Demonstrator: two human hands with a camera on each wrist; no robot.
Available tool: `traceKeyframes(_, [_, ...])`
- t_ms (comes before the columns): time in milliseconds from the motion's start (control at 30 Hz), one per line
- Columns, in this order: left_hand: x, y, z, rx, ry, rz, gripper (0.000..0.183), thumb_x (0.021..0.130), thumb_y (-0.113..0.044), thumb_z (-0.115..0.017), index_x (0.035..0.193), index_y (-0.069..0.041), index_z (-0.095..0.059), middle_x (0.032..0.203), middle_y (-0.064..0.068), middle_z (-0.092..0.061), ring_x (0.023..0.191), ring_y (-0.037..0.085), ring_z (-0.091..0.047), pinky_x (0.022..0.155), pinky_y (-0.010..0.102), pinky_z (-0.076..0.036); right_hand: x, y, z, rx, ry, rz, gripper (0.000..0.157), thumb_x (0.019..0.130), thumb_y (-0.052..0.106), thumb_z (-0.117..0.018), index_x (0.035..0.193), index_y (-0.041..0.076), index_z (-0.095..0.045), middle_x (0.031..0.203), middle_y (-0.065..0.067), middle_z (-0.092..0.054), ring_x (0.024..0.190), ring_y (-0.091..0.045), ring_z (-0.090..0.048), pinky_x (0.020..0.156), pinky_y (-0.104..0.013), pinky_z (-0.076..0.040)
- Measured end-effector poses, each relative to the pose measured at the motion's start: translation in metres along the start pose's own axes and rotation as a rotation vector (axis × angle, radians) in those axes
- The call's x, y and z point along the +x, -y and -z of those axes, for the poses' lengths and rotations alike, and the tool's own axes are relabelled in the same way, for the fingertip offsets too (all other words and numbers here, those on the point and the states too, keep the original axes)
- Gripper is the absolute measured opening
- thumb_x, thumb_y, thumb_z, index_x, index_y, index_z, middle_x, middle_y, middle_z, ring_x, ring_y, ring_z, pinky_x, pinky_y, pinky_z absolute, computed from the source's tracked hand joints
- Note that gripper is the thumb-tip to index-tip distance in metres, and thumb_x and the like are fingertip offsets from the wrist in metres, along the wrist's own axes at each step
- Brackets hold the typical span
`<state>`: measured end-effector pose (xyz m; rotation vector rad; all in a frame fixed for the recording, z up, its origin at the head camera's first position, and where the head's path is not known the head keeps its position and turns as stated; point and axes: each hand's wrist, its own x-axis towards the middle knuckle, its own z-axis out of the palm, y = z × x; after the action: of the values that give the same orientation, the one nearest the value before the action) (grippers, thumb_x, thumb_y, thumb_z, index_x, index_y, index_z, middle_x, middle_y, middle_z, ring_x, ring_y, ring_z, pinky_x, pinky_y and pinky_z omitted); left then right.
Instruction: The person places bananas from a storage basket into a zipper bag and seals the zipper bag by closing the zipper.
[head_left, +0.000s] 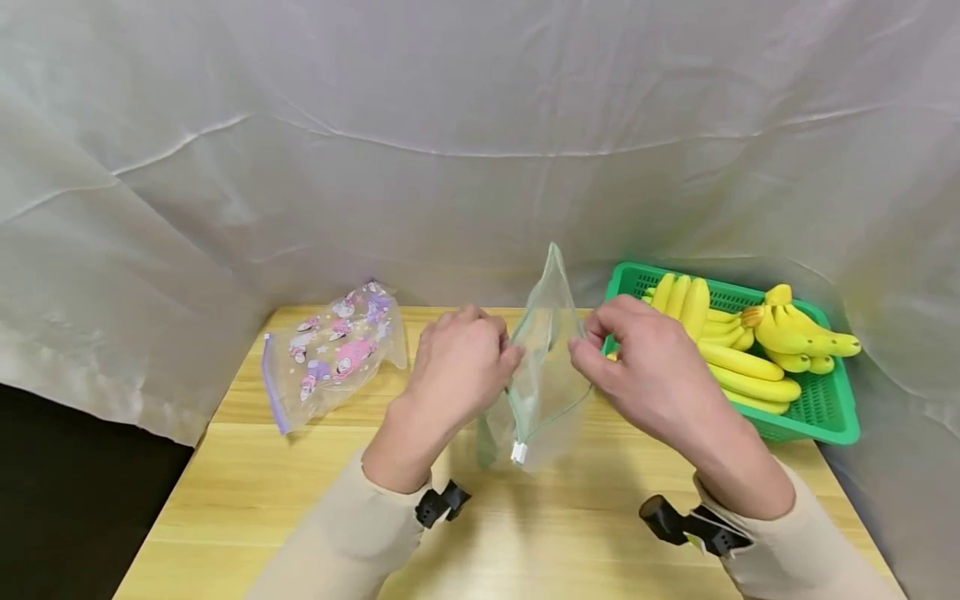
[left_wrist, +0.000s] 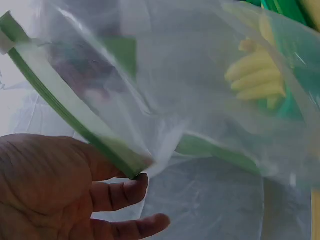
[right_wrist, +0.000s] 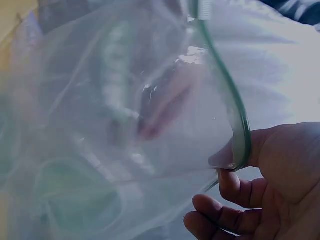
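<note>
A clear zipper bag [head_left: 551, 400] with a green-edged mouth hangs between the two hands over the table, its mouth spread apart. My left hand [head_left: 463, 358] pinches one side of the mouth, thumb and fingers on the green zip strip [left_wrist: 75, 115]. On the opposite side my right hand [head_left: 645, 358] pinches the other edge, with the thumb inside the mouth in the right wrist view. A white slider [head_left: 519, 452] sits at the near end of the zip. Nothing but clear film and green print shows inside the bag.
To the right stands a green basket [head_left: 843, 408] holding several bunches of yellow bananas [head_left: 750, 371]. A second zipper bag [head_left: 337, 354], printed with pink and purple figures, lies flat at the table's back left. Grey cloth [head_left: 450, 150] hangs behind the wooden table [head_left: 247, 500].
</note>
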<state>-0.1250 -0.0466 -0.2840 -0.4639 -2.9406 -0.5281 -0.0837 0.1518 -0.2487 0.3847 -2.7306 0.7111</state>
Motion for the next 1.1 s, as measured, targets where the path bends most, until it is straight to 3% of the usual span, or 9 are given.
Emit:
traceKeyframes(133, [0.0, 0.005, 0.001, 0.012, 0.002, 0.011, 0.026, 0.086, -0.03, -0.057, 0.062, -0.021, -0.054, 0.078, -0.002, -0.056, 0.076, 0.02, -0.053, 0.069, 0.041, -0.045, -0.004, 0.013, 0.018, -0.01, -0.068, 0.002, 0.018, 0.084, 0.016, -0.057, 0.067, 0.021, -0.056, 0.08, 0.007, -0.056, 0.071, -0.013, -0.048, 0.062, -0.03, -0.041])
traceKeyframes(233, [-0.001, 0.017, 0.005, 0.064, 0.045, 0.07, 0.024, 0.082, -0.029, -0.058, 0.061, -0.02, -0.054, 0.075, -0.001, -0.055, 0.073, 0.019, -0.053, 0.064, 0.042, -0.044, 0.002, 0.018, 0.018, -0.052, -0.033, -0.006, 0.016, 0.082, 0.015, -0.055, 0.067, 0.02, -0.055, 0.077, 0.003, -0.054, 0.069, -0.014, -0.047, 0.062, -0.031, -0.04])
traceKeyframes(433, [-0.005, 0.042, 0.011, 0.127, 0.163, 0.202, 0.019, 0.083, -0.03, -0.058, 0.067, -0.019, -0.059, 0.081, 0.002, -0.058, 0.079, 0.023, -0.057, 0.072, 0.051, -0.047, 0.027, 0.001, -0.038, -0.125, 0.147, -0.028, 0.016, 0.081, 0.02, -0.051, 0.065, 0.016, -0.051, 0.069, -0.001, -0.05, 0.062, -0.019, -0.048, 0.056, -0.031, -0.037])
traceKeyframes(567, [-0.007, 0.054, 0.01, 0.12, 0.194, 0.26, 0.026, 0.087, -0.035, -0.06, 0.067, -0.019, -0.059, 0.078, 0.002, -0.059, 0.074, 0.024, -0.058, 0.066, 0.048, -0.047, 0.032, -0.013, -0.075, -0.081, 0.214, -0.056, 0.019, 0.082, 0.02, -0.052, 0.064, 0.016, -0.049, 0.061, 0.001, -0.047, 0.054, -0.017, -0.046, 0.051, -0.03, -0.036])
traceKeyframes(667, [-0.005, 0.057, -0.004, 0.099, 0.239, 0.249, 0.03, 0.089, -0.043, -0.062, 0.072, -0.019, -0.061, 0.079, 0.001, -0.062, 0.072, 0.024, -0.059, 0.063, 0.045, -0.047, 0.031, -0.02, -0.093, -0.049, 0.234, -0.046, 0.02, 0.084, 0.023, -0.055, 0.066, 0.017, -0.05, 0.06, 0.002, -0.049, 0.053, -0.016, -0.046, 0.051, -0.029, -0.037])
traceKeyframes(800, [-0.003, 0.068, -0.028, 0.134, 0.292, 0.284, 0.021, 0.087, -0.035, -0.065, 0.089, -0.014, -0.066, 0.092, 0.006, -0.064, 0.086, 0.028, -0.06, 0.078, 0.052, -0.048, 0.028, -0.037, -0.103, -0.088, 0.237, -0.081, 0.021, 0.085, 0.025, -0.056, 0.067, 0.016, -0.05, 0.061, 0.001, -0.048, 0.054, -0.017, -0.047, 0.05, -0.03, -0.036])
traceKeyframes(900, [-0.006, 0.082, -0.033, 0.177, 0.281, 0.338, 0.023, 0.084, -0.027, -0.065, 0.1, -0.009, -0.067, 0.102, 0.011, -0.063, 0.097, 0.035, -0.058, 0.087, 0.06, -0.044, 0.024, -0.054, -0.103, -0.139, 0.23, -0.135, 0.022, 0.084, 0.025, -0.054, 0.065, 0.015, -0.048, 0.06, 0.0, -0.045, 0.053, -0.019, -0.045, 0.047, -0.032, -0.035])
traceKeyframes(967, [-0.01, 0.085, -0.029, 0.186, 0.266, 0.335, 0.027, 0.084, -0.027, -0.065, 0.104, -0.009, -0.067, 0.106, 0.013, -0.062, 0.102, 0.037, -0.057, 0.09, 0.063, -0.041, 0.021, -0.059, -0.101, -0.163, 0.213, -0.139, 0.02, 0.083, 0.024, -0.054, 0.066, 0.015, -0.048, 0.06, -0.001, -0.045, 0.054, -0.02, -0.045, 0.047, -0.032, -0.034])
traceKeyframes(1100, [-0.014, 0.07, -0.022, 0.191, 0.141, 0.223, 0.025, 0.085, -0.033, -0.065, 0.097, -0.011, -0.067, 0.101, 0.012, -0.062, 0.098, 0.036, -0.057, 0.091, 0.062, -0.041, 0.017, -0.053, -0.101, -0.129, 0.194, -0.082, 0.017, 0.086, 0.023, -0.057, 0.071, 0.017, -0.051, 0.064, 0.001, -0.049, 0.057, -0.018, -0.047, 0.051, -0.031, -0.036])
